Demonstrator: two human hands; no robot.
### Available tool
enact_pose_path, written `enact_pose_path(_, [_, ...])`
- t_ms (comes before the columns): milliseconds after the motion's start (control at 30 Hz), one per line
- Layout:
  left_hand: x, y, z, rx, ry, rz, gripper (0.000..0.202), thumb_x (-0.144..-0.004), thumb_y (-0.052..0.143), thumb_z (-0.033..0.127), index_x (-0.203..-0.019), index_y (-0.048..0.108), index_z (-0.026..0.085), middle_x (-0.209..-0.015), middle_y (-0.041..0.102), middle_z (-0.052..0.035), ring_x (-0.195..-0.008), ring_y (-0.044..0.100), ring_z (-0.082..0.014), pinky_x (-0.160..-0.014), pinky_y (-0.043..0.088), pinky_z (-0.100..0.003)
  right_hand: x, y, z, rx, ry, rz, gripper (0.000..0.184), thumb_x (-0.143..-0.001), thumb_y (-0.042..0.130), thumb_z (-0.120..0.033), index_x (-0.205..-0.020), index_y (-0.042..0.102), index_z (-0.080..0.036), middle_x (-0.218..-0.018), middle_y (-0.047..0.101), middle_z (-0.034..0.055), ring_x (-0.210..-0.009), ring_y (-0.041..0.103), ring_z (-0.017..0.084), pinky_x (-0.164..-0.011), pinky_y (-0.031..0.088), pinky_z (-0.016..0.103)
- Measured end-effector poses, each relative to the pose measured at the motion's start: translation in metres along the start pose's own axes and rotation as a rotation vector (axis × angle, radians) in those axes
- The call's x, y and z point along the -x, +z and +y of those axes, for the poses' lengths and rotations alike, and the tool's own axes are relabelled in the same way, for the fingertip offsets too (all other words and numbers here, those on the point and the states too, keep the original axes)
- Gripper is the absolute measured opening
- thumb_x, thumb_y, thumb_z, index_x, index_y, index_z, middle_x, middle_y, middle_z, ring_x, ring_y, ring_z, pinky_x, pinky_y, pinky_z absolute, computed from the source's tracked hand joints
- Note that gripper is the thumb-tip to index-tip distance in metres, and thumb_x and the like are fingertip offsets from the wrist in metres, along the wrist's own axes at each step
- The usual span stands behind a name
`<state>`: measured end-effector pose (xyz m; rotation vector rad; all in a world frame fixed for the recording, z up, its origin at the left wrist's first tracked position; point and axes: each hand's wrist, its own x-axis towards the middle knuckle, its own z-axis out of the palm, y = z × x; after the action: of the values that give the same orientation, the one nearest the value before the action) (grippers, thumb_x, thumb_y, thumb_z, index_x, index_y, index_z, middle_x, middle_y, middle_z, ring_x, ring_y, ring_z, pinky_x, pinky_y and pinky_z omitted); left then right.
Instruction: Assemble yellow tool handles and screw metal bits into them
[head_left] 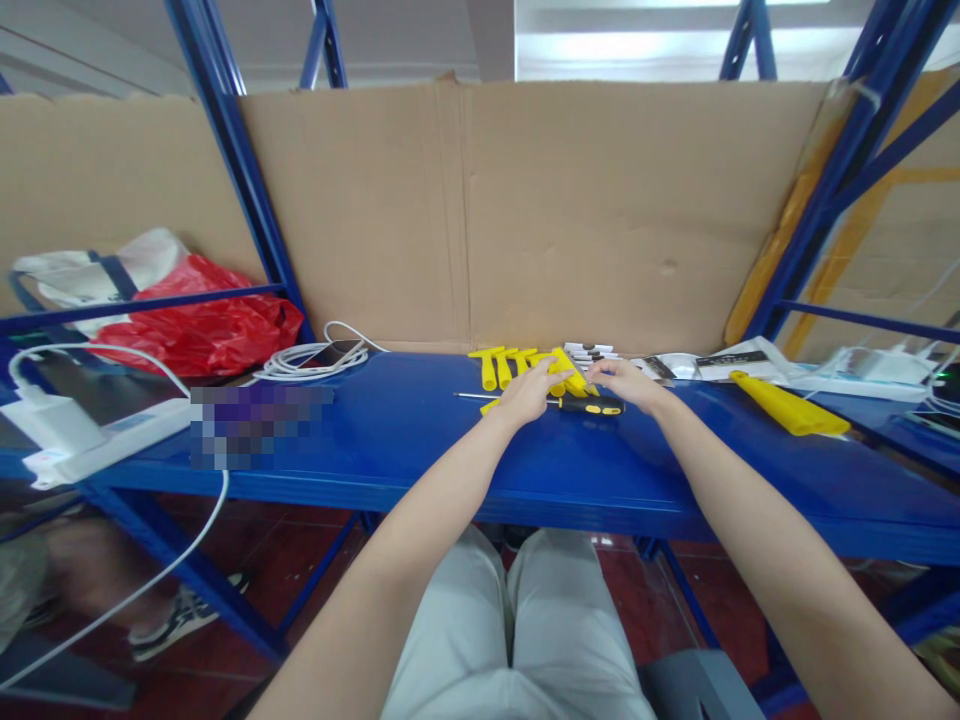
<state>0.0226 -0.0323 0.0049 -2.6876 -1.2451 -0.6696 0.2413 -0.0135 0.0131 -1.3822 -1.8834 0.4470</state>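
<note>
My left hand point(527, 391) is above the blue shelf, its fingers closed around a yellow plastic piece point(573, 378). My right hand point(628, 384) meets that piece's right end with bent fingertips pinched together; whatever lies between them is too small to make out. Just below both hands lies a screwdriver point(592, 405) with a black and yellow handle, its shaft pointing left and partly covered by my left hand. Several yellow T-shaped plastic pieces point(489, 372) stand in a row left of my hands. Behind them are small white and black items point(592, 353).
A larger yellow tapered piece point(791, 408) and white-black packets point(739, 360) lie to the right. On the left are a coiled white cable point(311, 362), a power strip point(135, 440) and a red plastic bag point(217, 320). Cardboard point(562, 220) walls the back. Another person's leg shows lower left.
</note>
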Motion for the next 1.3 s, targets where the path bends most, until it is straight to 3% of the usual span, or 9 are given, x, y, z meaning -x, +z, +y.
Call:
enact_pose_path(133, [0.000, 0.000, -0.002, 0.023, -0.011, -0.003, 0.071, -0.087, 0.045, -0.004, -0.147, 0.054, 0.033, -0.162, 0.041, -0.0081, -0.143, 0.048, -0.0259, -0.116, 0.041, -0.045, 0.000, -0.014, 0.007, 0.076, 0.061, 0.057, 0.025, -0.084, 0.054, -0.034, -0.082, 0.073, -0.017, -0.090, 0.076, 0.0062, -0.085, 0.068, 0.020, -0.082, 0.052, 0.030])
enact_pose_path(233, [0.001, 0.000, -0.003, 0.025, -0.017, -0.008, 0.071, -0.087, 0.046, -0.003, -0.148, 0.054, 0.031, -0.161, 0.042, -0.0087, -0.142, 0.049, -0.0259, -0.116, 0.042, -0.044, 0.000, -0.028, 0.018, 0.326, 0.187, 0.128, 0.033, -0.089, 0.049, -0.036, -0.086, 0.075, -0.015, -0.085, 0.075, 0.0086, -0.085, 0.069, 0.023, -0.077, 0.052, 0.030])
enact_pose_path(333, [0.001, -0.001, -0.002, 0.018, -0.019, -0.015, 0.070, -0.087, 0.043, -0.003, -0.147, 0.054, 0.029, -0.161, 0.043, -0.0093, -0.142, 0.049, -0.0253, -0.114, 0.044, -0.041, -0.001, -0.038, 0.035, 0.595, 0.378, 0.133, 0.037, -0.090, 0.050, -0.037, -0.094, 0.078, -0.012, -0.101, 0.075, 0.0181, -0.104, 0.069, 0.031, -0.084, 0.052, 0.035])
enact_pose_path(433, [0.002, -0.004, 0.000, 0.007, -0.026, -0.028, 0.070, -0.088, 0.042, -0.003, -0.148, 0.054, 0.030, -0.159, 0.044, -0.0089, -0.140, 0.051, -0.0253, -0.112, 0.046, -0.041, -0.002, -0.041, 0.054, 0.627, 0.506, 0.142, 0.044, -0.091, 0.049, -0.040, -0.110, 0.076, -0.010, -0.114, 0.073, 0.0232, -0.113, 0.067, 0.034, -0.088, 0.052, 0.040])
enact_pose_path(633, [0.004, -0.007, 0.004, 0.006, -0.019, -0.040, 0.070, -0.088, 0.043, -0.002, -0.148, 0.054, 0.032, -0.159, 0.045, -0.0077, -0.139, 0.052, -0.0261, -0.111, 0.046, -0.040, -0.003, -0.035, 0.076, 0.606, 0.397, 0.168, 0.053, -0.091, 0.050, -0.050, -0.117, 0.074, -0.010, -0.112, 0.072, 0.0247, -0.111, 0.067, 0.034, -0.091, 0.052, 0.044])
enact_pose_path(800, [0.004, -0.005, 0.004, 0.016, 0.001, -0.043, 0.071, -0.088, 0.043, -0.002, -0.149, 0.052, 0.033, -0.159, 0.045, -0.0068, -0.136, 0.055, -0.0260, -0.110, 0.047, -0.040, 0.004, -0.030, 0.056, 0.704, 0.486, 0.190, 0.054, -0.089, 0.052, -0.050, -0.121, 0.071, -0.011, -0.124, 0.068, 0.0256, -0.120, 0.061, 0.039, -0.099, 0.049, 0.054])
enact_pose_path(967, [0.000, 0.000, 0.004, 0.051, 0.037, -0.008, 0.071, -0.087, 0.044, -0.003, -0.152, 0.047, 0.028, -0.158, 0.047, -0.0079, -0.140, 0.051, -0.0231, -0.115, 0.043, -0.041, 0.003, -0.020, 0.031, 0.668, 0.134, 0.201, 0.042, -0.091, 0.049, -0.037, -0.121, 0.070, -0.017, -0.128, 0.067, 0.0188, -0.125, 0.057, 0.035, -0.103, 0.048, 0.049])
enact_pose_path(1100, [0.000, 0.000, 0.006, 0.056, 0.017, 0.013, 0.062, -0.087, 0.043, -0.001, -0.145, 0.051, 0.019, -0.152, 0.054, -0.0116, -0.136, 0.055, -0.0232, -0.115, 0.042, -0.042, -0.002, -0.002, 0.016, 0.574, -0.172, 0.155, 0.052, -0.087, 0.051, -0.024, -0.137, 0.061, -0.018, -0.138, 0.063, 0.0150, -0.128, 0.055, 0.033, -0.108, 0.044, 0.050])
enact_pose_path(1300, [-0.001, 0.000, 0.009, 0.079, 0.100, 0.025, 0.060, -0.086, 0.043, -0.001, -0.140, 0.057, 0.022, -0.150, 0.057, -0.0084, -0.136, 0.055, -0.0219, -0.117, 0.041, -0.042, 0.001, 0.009, 0.001, 0.576, -0.338, 0.031, 0.063, -0.082, 0.051, -0.013, -0.144, 0.057, -0.022, -0.149, 0.056, 0.0099, -0.135, 0.050, 0.030, -0.111, 0.042, 0.049])
